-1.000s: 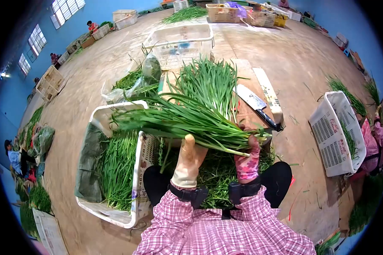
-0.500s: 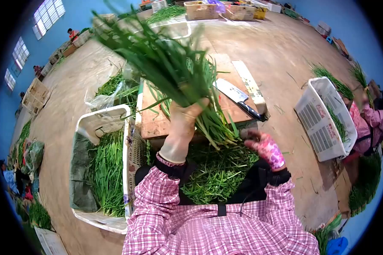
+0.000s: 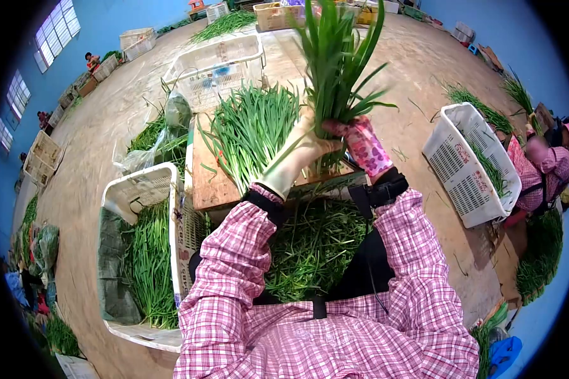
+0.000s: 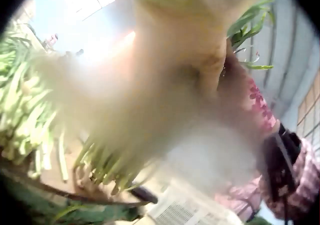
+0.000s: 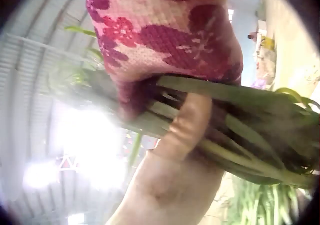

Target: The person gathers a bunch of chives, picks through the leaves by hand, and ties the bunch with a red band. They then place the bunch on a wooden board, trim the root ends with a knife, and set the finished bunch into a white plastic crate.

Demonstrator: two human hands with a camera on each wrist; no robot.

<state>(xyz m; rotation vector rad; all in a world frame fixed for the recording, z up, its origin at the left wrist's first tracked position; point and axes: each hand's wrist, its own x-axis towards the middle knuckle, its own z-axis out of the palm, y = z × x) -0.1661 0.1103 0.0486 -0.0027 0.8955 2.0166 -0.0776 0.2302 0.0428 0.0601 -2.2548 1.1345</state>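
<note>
An upright bunch of garlic chives point(image 3: 335, 69) stands over the near right part of a wooden board point(image 3: 212, 194), leaves up and stem ends point(image 4: 107, 170) down at the board. My left hand point(image 3: 306, 146), in a pale glove, grips it low from the left. Close beside, my right hand point(image 3: 365, 148), in a pink flowered glove, grips the leaves just above the stems; the right wrist view shows its fingers wrapped over them. A flat pile of garlic chives point(image 3: 250, 129) lies on the board to the left. The knife's dark handle point(image 4: 144, 194) shows at the board's edge, its blade hidden.
A white crate point(image 3: 176, 252) of garlic chives stands at my left, and an empty-looking crate point(image 3: 218, 69) beyond the board. Loose green trimmings point(image 3: 313, 252) fill the space between my knees. Another crate point(image 3: 471, 167) stands at right, near a seated person point(image 3: 540, 170).
The bunch has swung from lying sideways, leaves left, to upright with leaves up. My right hand let go of the stem ends, moved off to the right, and now grips the bunch beside the left.
</note>
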